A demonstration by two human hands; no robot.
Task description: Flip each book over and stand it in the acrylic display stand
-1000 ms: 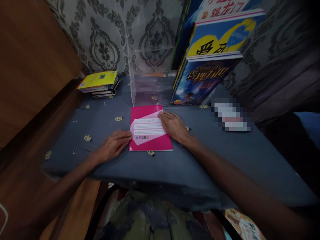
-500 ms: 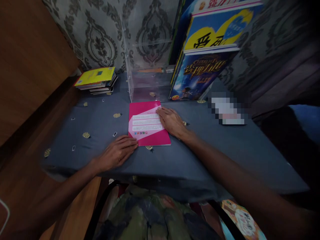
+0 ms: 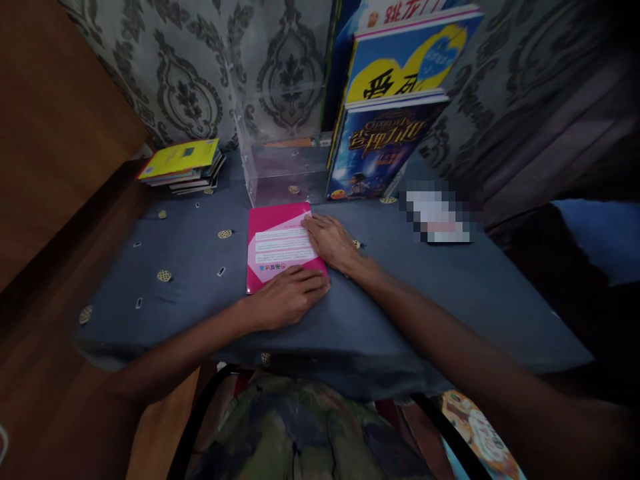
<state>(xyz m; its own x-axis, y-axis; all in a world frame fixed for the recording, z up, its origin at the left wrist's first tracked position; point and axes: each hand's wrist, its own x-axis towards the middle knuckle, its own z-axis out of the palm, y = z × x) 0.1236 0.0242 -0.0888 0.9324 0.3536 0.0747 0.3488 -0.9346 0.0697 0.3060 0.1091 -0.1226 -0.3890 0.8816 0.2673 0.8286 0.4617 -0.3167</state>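
A: Books (image 3: 181,167) stacked at the tabletop's (image 3: 450,293) far left corner; pink booklet (image 3: 277,243) mid-table, before the clear stand (image 3: 285,167).

B: I read my left hand (image 3: 287,298) flat, fingers spread, on its near edge; right hand (image 3: 333,241) flat on its right edge, gripping nothing. Even pressure should keep it square.
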